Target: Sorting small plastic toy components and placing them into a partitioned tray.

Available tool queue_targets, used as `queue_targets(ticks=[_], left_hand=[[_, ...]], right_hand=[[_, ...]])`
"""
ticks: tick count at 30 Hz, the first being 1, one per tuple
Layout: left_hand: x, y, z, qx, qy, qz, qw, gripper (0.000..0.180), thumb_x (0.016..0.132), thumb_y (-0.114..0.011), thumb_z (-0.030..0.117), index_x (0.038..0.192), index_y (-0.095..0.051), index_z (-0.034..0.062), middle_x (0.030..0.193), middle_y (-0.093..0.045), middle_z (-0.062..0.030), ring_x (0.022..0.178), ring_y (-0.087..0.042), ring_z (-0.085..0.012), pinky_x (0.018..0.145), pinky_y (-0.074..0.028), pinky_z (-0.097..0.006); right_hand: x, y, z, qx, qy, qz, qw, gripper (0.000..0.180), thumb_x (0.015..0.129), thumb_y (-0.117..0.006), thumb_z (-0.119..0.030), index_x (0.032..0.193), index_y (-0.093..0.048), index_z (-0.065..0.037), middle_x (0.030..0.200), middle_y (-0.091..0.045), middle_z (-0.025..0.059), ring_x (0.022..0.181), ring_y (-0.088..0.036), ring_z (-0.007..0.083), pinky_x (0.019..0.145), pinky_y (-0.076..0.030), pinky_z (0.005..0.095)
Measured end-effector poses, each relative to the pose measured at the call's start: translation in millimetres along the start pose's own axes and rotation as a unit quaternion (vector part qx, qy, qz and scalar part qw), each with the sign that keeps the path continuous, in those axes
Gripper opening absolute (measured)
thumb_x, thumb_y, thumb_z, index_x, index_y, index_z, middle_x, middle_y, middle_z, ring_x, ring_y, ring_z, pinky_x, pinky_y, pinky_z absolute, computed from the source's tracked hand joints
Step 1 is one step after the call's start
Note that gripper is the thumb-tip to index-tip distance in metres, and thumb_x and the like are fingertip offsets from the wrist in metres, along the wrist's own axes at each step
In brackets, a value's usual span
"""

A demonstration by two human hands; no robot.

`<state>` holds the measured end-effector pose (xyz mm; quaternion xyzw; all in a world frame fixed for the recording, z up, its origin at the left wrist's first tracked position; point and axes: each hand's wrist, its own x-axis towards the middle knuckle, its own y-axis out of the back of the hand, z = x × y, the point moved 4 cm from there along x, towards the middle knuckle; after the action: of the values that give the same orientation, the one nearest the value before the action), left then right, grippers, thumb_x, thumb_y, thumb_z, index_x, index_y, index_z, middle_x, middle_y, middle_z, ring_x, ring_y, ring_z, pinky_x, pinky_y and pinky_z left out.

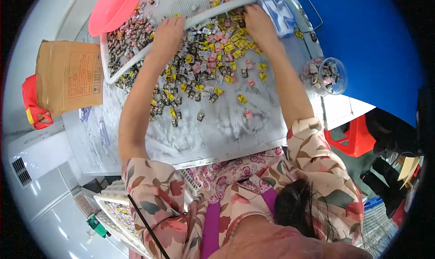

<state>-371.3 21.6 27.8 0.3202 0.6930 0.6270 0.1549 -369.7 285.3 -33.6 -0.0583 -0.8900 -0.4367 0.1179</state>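
Observation:
Both arms reach forward over the table to a white plastic tray with a ribbed bottom, which looks tilted. My left hand is closed on its near rim. Farther right, my right hand grips the same rim close to the corner, its fingertips partly hidden. Many small wrapped pieces in yellow, pink, black and silver lie heaped on the table below the rim, between my forearms. Dark and pink pieces gather at the left end of the tray, and a few others lie farther up its bottom.
A pink basin stands at the far left, above a cardboard box and a red bag. To the right are a blue plastic holder and a clear jar of wrapped pieces. A red stool stands beyond the table.

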Motion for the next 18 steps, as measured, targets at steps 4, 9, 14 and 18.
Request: queue_targets(ticks=[4, 9, 14, 18], left_hand=[[25, 34, -13, 0.011, 0.006, 0.069, 0.998, 0.041, 0.078, -0.061, -0.002, 0.118, -0.055, 0.0022, 0.105, -0.061, -0.0182, 0.103, -0.058, -0.0374, 0.088, -0.049, -0.046], [37, 64, -53, -0.006, -0.015, 0.086, 0.996, 0.037, 0.083, -0.06, -0.002, 0.12, -0.057, 0.0029, 0.108, -0.06, -0.0207, 0.102, -0.057, -0.0423, 0.085, -0.049, -0.047], [43, 36, -30, -0.05, -0.028, 0.013, 0.998, 0.035, 0.086, -0.061, 0.002, 0.121, -0.056, 0.0028, 0.112, -0.061, -0.0202, 0.105, -0.057, -0.042, 0.087, -0.049, -0.048], [22, 23, -31, -0.043, 0.045, 0.007, 0.998, 0.037, 0.085, -0.061, 0.002, 0.122, -0.056, 0.0041, 0.114, -0.061, -0.0194, 0.105, -0.057, -0.0423, 0.086, -0.05, -0.048]], right_hand=[[20, -24, 19, -0.045, 0.13, 0.191, 0.972, 0.029, 0.089, -0.055, -0.013, 0.116, -0.064, -0.006, 0.12, -0.063, 0.0151, 0.104, -0.061, 0.038, 0.091, -0.05, 0.0443], [29, -41, -5, -0.154, 0.139, 0.093, 0.974, 0.038, 0.096, -0.051, -0.029, 0.119, -0.064, -0.003, 0.129, -0.06, 0.0153, 0.123, -0.051, 0.0368, 0.105, -0.039, 0.0494], [-10, -49, -19, -0.119, 0.125, 0.079, 0.982, 0.028, 0.086, -0.062, -0.03, 0.109, -0.069, -0.014, 0.115, -0.067, 0.0062, 0.103, -0.061, 0.0303, 0.089, -0.047, 0.0454], [-49, -39, -57, -0.046, 0.155, -0.015, 0.987, 0.028, 0.086, -0.063, -0.033, 0.103, -0.071, -0.012, 0.109, -0.068, 0.0059, 0.098, -0.062, 0.0329, 0.087, -0.048, 0.0467]])
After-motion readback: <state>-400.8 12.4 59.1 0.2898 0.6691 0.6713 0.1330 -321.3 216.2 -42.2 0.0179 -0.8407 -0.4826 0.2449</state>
